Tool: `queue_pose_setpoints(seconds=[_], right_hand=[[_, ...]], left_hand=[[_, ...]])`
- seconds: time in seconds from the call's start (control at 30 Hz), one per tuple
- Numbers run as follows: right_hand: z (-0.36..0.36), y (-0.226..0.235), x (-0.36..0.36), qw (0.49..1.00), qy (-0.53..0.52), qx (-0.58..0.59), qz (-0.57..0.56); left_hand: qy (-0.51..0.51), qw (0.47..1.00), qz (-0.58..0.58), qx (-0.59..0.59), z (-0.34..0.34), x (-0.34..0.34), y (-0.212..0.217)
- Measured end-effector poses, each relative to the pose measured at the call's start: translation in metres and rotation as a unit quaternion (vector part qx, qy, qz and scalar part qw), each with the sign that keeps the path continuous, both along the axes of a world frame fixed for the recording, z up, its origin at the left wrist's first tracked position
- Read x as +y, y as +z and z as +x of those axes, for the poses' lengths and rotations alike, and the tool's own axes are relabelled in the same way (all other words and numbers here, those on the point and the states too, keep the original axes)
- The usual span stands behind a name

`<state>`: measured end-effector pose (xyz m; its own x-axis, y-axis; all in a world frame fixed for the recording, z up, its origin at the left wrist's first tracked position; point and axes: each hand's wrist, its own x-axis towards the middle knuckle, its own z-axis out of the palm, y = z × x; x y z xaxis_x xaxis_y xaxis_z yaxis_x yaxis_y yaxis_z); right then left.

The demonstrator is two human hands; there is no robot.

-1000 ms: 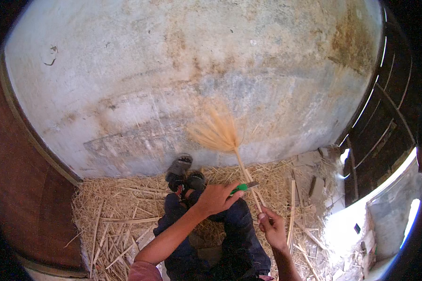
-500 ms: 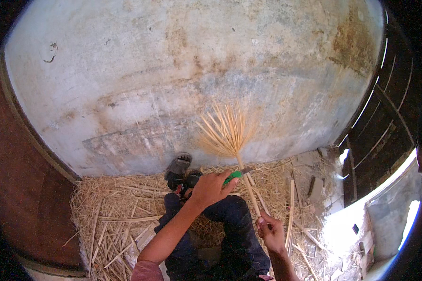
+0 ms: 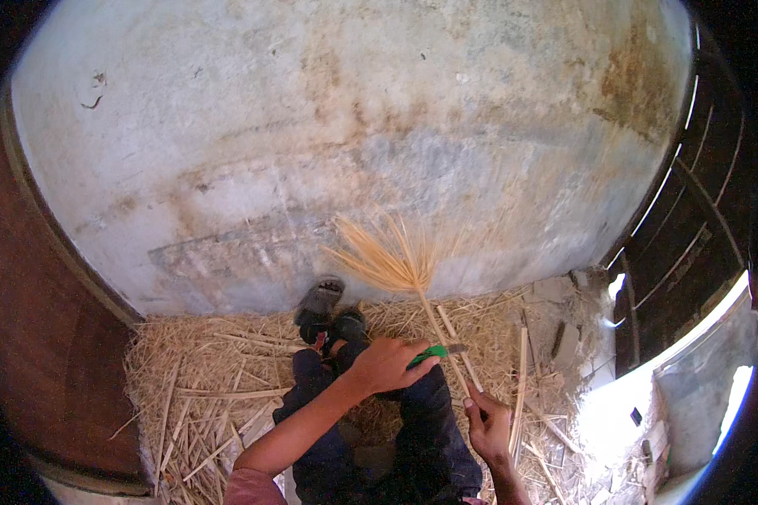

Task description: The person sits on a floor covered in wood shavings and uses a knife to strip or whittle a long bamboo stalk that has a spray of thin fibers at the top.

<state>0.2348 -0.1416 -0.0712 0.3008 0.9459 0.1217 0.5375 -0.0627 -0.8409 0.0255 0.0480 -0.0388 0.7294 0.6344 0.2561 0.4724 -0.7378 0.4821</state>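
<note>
Now the left hand grips a green-handled knife, fingers curled tight round the handle, blade touching a pale stalk at its three o'clock. At five o'clock the right hand pinches the stalk's lower end between closed fingers. The stalk's splayed, fanned tip points to twelve o'clock, above straw littering the floor.

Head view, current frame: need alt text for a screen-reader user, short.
Seen from above, a seated person's left hand grips a green-handled knife against a thin straw stalk that the right hand holds lower down; the stalk ends in a fanned straw tuft. Loose straw covers the floor below a stained plaster wall.
</note>
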Motion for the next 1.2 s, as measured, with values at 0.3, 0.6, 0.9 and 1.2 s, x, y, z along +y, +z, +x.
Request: queue_pose_setpoints(seconds=[0.3, 0.6, 0.9, 1.2], right_hand=[[0.003, -0.016, -0.006, 1.000, -0.012, 0.020, -0.007], [0.002, -0.012, -0.011, 1.000, -0.003, 0.007, 0.005], [0.006, -0.022, -0.011, 1.000, -0.008, 0.013, -0.009], [0.003, -0.006, -0.014, 0.999, -0.018, 0.036, -0.023]], left_hand=[[0.077, 0.994, 0.065, -0.048, -0.007, 0.022, -0.013], [0.130, 0.988, 0.080, -0.020, -0.009, 0.041, -0.007], [0.051, 0.996, 0.066, -0.018, -0.001, 0.017, -0.018], [0.014, 1.000, 0.011, -0.020, 0.009, -0.010, -0.015]])
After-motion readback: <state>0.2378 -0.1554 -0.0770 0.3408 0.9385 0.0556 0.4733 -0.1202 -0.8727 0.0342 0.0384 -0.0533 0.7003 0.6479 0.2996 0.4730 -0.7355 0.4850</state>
